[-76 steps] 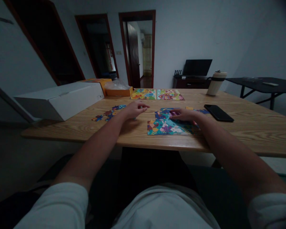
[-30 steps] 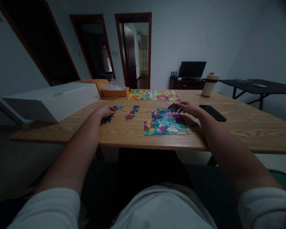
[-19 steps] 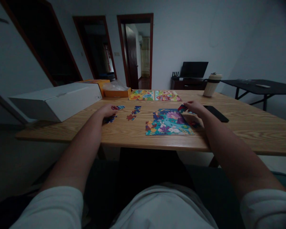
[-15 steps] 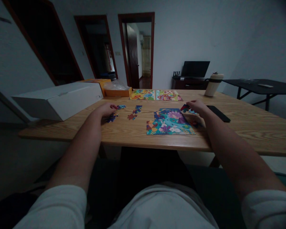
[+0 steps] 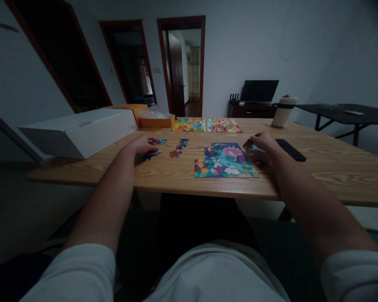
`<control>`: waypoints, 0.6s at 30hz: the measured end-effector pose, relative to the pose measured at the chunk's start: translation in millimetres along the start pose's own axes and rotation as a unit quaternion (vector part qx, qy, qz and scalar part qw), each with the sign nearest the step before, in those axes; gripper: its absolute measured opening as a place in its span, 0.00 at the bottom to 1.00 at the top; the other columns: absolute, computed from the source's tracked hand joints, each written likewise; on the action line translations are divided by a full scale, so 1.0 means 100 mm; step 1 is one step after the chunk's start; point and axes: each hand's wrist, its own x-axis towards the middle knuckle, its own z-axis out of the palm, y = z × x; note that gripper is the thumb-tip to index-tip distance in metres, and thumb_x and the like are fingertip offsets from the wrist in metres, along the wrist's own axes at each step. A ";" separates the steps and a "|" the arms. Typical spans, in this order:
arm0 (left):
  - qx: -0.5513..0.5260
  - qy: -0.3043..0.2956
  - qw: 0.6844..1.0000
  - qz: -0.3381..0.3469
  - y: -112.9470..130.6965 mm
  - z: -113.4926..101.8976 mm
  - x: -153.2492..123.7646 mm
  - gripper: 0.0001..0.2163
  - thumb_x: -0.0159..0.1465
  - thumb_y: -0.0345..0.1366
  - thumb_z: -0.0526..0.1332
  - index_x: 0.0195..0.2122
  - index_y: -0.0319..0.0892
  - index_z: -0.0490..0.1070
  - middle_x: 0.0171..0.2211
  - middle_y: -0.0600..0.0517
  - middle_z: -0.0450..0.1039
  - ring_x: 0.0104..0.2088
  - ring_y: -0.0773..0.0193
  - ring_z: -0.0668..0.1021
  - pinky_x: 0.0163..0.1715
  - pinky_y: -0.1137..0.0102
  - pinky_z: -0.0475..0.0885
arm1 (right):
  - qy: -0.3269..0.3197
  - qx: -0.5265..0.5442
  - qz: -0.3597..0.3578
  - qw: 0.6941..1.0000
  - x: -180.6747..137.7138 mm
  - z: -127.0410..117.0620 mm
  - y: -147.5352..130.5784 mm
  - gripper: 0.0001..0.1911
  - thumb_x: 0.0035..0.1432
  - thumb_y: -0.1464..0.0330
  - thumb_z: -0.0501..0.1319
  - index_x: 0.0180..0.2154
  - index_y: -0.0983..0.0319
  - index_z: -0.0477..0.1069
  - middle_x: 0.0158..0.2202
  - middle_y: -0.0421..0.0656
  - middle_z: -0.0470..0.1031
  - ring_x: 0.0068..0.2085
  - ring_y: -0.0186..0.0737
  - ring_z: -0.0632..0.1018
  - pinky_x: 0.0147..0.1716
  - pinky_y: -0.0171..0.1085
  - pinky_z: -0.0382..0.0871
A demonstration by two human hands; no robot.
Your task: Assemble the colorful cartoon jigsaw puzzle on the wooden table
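On the left, my left hand (image 5: 142,145) is bent down over a small group of loose puzzle pieces (image 5: 150,157), its fingers closed on a puzzle piece at the edge of that group. More blue pieces (image 5: 161,141) lie just beyond its fingertips. My right hand (image 5: 263,141) pinches a dark red and blue puzzle piece (image 5: 247,144) by its side, at the right of the partly joined puzzle (image 5: 227,161). That puzzle shows rabbits and a purple shape, with a stepped upper left edge. Dark pieces (image 5: 261,164) lie under my right wrist, partly hidden.
Loose pieces (image 5: 177,152) lie between my left hand and the puzzle. Two bright pictures (image 5: 189,124) are at the back. A white box (image 5: 103,130), an orange tray (image 5: 157,121) with plastic, a black phone-like slab (image 5: 290,150) and a cup (image 5: 283,112) stand around.
My left hand has shifted slightly right and nearer over its pieces, and one there now looks tilted. The piece in my right hand has turned a little, with less of it showing.
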 end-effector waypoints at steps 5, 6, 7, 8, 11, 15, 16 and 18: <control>-0.134 0.007 0.991 0.011 0.19 0.05 -0.15 0.20 0.53 0.32 0.73 0.47 0.41 0.72 0.32 0.52 0.75 0.28 0.63 0.79 0.27 0.71 0.74 | -0.003 -0.019 0.015 1.000 0.03 0.01 0.03 0.14 0.57 0.66 0.58 0.36 0.66 0.81 0.32 0.52 0.80 0.31 0.46 0.77 0.27 0.37 0.64; -0.138 0.006 0.990 0.018 0.22 0.05 -0.17 0.20 0.53 0.32 0.73 0.47 0.41 0.72 0.33 0.52 0.75 0.28 0.63 0.79 0.27 0.70 0.75 | -0.004 -0.020 0.017 1.000 0.04 0.01 0.04 0.14 0.57 0.66 0.58 0.37 0.66 0.81 0.33 0.52 0.80 0.32 0.46 0.78 0.27 0.37 0.65; -0.137 0.005 0.990 0.025 0.24 0.05 -0.18 0.20 0.53 0.32 0.73 0.47 0.41 0.72 0.33 0.52 0.75 0.28 0.63 0.79 0.27 0.70 0.75 | -0.005 -0.020 0.016 1.000 0.06 0.02 0.05 0.14 0.57 0.66 0.58 0.37 0.66 0.81 0.33 0.52 0.80 0.33 0.46 0.78 0.28 0.37 0.65; -0.134 0.006 0.991 0.029 0.25 0.05 -0.19 0.20 0.53 0.33 0.73 0.46 0.41 0.72 0.32 0.52 0.75 0.28 0.63 0.79 0.28 0.69 0.75 | -0.005 -0.019 0.014 1.000 0.07 0.02 0.07 0.14 0.57 0.66 0.58 0.37 0.66 0.81 0.34 0.52 0.80 0.34 0.47 0.78 0.28 0.37 0.66; -0.127 0.021 0.991 0.043 0.26 0.04 -0.18 0.20 0.54 0.33 0.73 0.46 0.42 0.71 0.32 0.53 0.76 0.30 0.62 0.80 0.31 0.68 0.76 | -0.005 -0.023 0.011 1.000 0.09 0.03 0.09 0.14 0.57 0.65 0.59 0.37 0.65 0.81 0.34 0.52 0.80 0.35 0.48 0.79 0.29 0.38 0.67; -0.123 0.070 0.986 0.092 0.24 0.02 -0.14 0.18 0.58 0.31 0.70 0.49 0.40 0.70 0.32 0.52 0.78 0.31 0.63 0.80 0.36 0.67 0.76 | -0.006 -0.025 0.019 0.999 0.09 0.04 0.09 0.13 0.56 0.64 0.60 0.37 0.64 0.80 0.35 0.52 0.81 0.36 0.49 0.79 0.30 0.38 0.67; -0.121 0.085 0.984 0.103 0.26 0.03 -0.14 0.18 0.59 0.31 0.69 0.50 0.40 0.70 0.32 0.51 0.78 0.31 0.62 0.80 0.36 0.67 0.76 | -0.004 -0.027 0.021 0.999 0.09 0.04 0.09 0.13 0.56 0.64 0.60 0.37 0.64 0.80 0.35 0.52 0.81 0.37 0.49 0.79 0.31 0.38 0.67; -0.116 0.110 0.980 0.121 0.32 0.07 -0.14 0.17 0.60 0.32 0.68 0.51 0.40 0.70 0.34 0.50 0.79 0.34 0.60 0.81 0.36 0.66 0.76 | -0.001 -0.027 0.016 1.000 0.08 0.04 0.10 0.13 0.56 0.64 0.61 0.38 0.64 0.80 0.37 0.53 0.81 0.38 0.49 0.80 0.32 0.38 0.68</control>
